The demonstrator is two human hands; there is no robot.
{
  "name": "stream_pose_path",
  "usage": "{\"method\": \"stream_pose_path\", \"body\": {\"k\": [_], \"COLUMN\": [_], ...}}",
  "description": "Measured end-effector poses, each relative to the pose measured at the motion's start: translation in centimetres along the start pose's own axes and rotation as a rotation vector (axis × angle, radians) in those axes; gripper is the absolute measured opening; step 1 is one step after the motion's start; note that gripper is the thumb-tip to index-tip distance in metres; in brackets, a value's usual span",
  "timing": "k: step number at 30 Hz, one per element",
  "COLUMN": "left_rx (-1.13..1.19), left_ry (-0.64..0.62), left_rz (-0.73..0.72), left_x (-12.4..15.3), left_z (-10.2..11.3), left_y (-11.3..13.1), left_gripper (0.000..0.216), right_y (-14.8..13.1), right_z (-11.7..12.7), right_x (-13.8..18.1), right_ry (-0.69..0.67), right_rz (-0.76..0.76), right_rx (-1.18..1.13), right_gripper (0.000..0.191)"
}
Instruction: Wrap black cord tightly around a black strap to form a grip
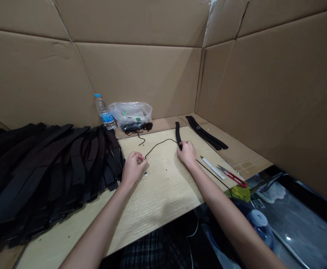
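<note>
Between my hands a thin black cord [160, 142] bows upward over the pale wooden board [152, 201]. My left hand [134, 166] pinches one end of it. My right hand [187, 152] is closed on the lower end of a narrow black strap [177, 130], where the cord meets it; the fingers hide the join. More cord runs from under the right forearm toward the board's right edge. To the right of that hand lie a white pen-like tool [212, 167] and red-handled thread snips [233, 175].
A large heap of dark straps [54, 168] covers the left side. Behind stand a water bottle [105, 114], a clear plastic bag [131, 113] and bundled dark cord [138, 128]. More black straps [206, 133] lie back right. Cardboard walls [138, 71] enclose the board.
</note>
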State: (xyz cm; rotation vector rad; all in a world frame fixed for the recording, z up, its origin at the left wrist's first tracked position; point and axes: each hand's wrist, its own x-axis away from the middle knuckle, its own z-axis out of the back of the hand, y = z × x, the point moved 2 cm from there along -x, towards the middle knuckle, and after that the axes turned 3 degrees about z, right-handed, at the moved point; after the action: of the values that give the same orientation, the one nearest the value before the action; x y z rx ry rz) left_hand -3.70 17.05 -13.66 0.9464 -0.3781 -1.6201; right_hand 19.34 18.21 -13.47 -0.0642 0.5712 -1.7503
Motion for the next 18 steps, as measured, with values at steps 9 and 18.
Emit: {"method": "stream_pose_path", "body": {"k": [9, 18], "left_rx": [-0.001, 0.005], "left_ry": [-0.001, 0.002], "left_rz": [0.001, -0.005], "left_x": [0.1, -0.1], "left_z": [0.0, 0.1], "left_y": [-0.1, 0.1], "left_gripper": [0.009, 0.011], "right_y": [0.0, 6.2], "right_z": [0.6, 4.9], "right_x": [-1.8, -11.3], "right_ry": [-0.02, -0.024], "right_rz": [0.021, -0.133], "right_rx": [0.02, 0.093], "right_gripper": [0.028, 0.031]}}
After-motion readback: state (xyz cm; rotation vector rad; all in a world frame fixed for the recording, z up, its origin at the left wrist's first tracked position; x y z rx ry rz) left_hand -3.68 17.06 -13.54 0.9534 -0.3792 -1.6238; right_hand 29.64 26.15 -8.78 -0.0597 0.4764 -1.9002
